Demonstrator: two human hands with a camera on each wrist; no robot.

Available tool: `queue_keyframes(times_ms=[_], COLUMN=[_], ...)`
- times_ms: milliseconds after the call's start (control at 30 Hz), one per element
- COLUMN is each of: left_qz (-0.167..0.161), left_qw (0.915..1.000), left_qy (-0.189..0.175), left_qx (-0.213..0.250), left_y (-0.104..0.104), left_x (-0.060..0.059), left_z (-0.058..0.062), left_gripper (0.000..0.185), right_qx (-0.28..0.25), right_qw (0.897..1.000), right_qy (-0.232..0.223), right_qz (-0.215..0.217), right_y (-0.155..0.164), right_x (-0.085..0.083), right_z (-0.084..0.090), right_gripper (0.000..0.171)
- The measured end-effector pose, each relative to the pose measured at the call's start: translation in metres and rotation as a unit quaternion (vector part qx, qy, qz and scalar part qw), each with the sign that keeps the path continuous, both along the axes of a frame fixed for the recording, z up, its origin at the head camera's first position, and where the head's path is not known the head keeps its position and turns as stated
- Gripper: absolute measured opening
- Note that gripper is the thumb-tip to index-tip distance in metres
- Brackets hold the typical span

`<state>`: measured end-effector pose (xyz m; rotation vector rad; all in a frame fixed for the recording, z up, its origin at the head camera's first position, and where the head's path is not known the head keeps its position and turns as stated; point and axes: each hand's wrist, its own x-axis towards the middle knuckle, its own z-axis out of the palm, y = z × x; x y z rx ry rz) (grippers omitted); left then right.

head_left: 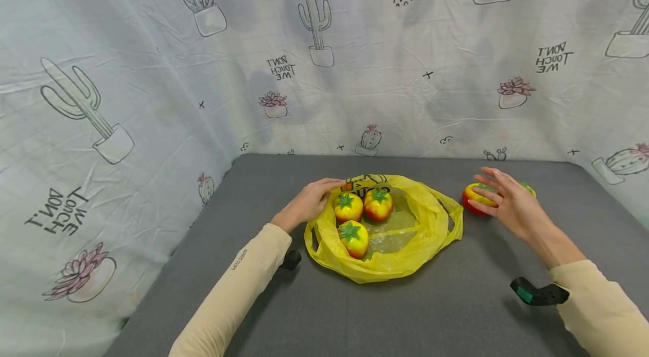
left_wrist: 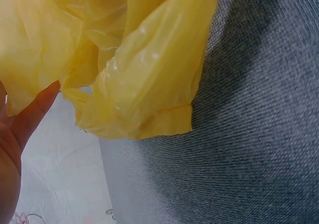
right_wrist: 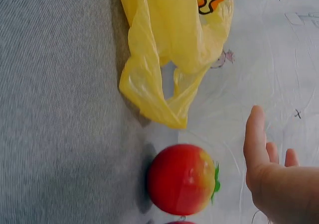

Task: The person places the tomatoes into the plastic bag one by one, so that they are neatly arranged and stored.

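A yellow plastic bag [head_left: 431, 233] lies spread on the table with its mouth facing up. Inside, on its left side, sit three shiny yellow-and-red tomatoes [head_left: 379, 205] with green leafy tops. My left hand [head_left: 309, 204] holds the bag's rim at the far left; the thumb [left_wrist: 39, 109] shows against the plastic in the left wrist view, the other fingers mostly hidden. To the right of the bag, my right hand [head_left: 514, 208] hovers with fingers spread and nothing in it. It is over a red-and-yellow tomato [right_wrist: 180, 180], with another tomato [head_left: 529, 188] partly hidden behind it.
The grey cloth-covered table [head_left: 405, 317] runs back to a white curtain [head_left: 355, 81] printed with cacti. One loop handle [head_left: 453, 216] of the bag points right, towards the loose tomatoes. A black strap device [head_left: 539, 293] sits at the right wrist.
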<state>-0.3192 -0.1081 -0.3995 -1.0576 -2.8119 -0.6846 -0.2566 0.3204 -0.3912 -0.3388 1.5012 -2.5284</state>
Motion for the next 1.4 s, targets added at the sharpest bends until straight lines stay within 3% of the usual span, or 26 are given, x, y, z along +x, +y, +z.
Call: queue_keyframes(times_ms=[267,500,833,967,1100,1200,1400], left_qz=[-0.004,-0.004,-0.004,-0.002,-0.001,0.0,0.001], left_qw=[1.0,1.0,1.0,1.0,1.0,1.0,1.0], left_qy=[0.004,0.005,0.004,0.003,0.002,0.002,0.001], left_qx=[-0.001,-0.001,0.003,0.002,0.0,-0.002,-0.003], left_y=[-0.001,-0.002,-0.002,-0.002,-0.002,-0.001,-0.001], left_x=[-0.002,-0.003,-0.002,-0.002,-0.001,-0.001,-0.001], left_z=[-0.001,-0.003,-0.002,-0.002,-0.001,-0.001,-0.001], left_gripper=[0.047,0.048,0.046,0.047,0.047,0.047,0.046], right_qx=[0.0,-0.033,-0.036,-0.006,0.056,0.074,0.08], right_qw=[0.999,0.998,0.991,0.987,0.977,0.97,0.955], right_qy=[-0.008,-0.002,-0.046,-0.045,-0.043,-0.047,-0.069], right_qz=[-0.044,-0.059,-0.118,-0.152,-0.201,-0.229,-0.277], right_y=[0.016,0.029,0.044,0.061,0.088,0.105,0.116], right_x=[0.003,0.004,0.007,-0.003,-0.021,-0.032,-0.04], right_z=[-0.004,-0.004,-0.003,-0.019,-0.049,-0.069,-0.084], right_gripper=[0.024,0.024,0.03,0.033,0.042,0.053,0.071])
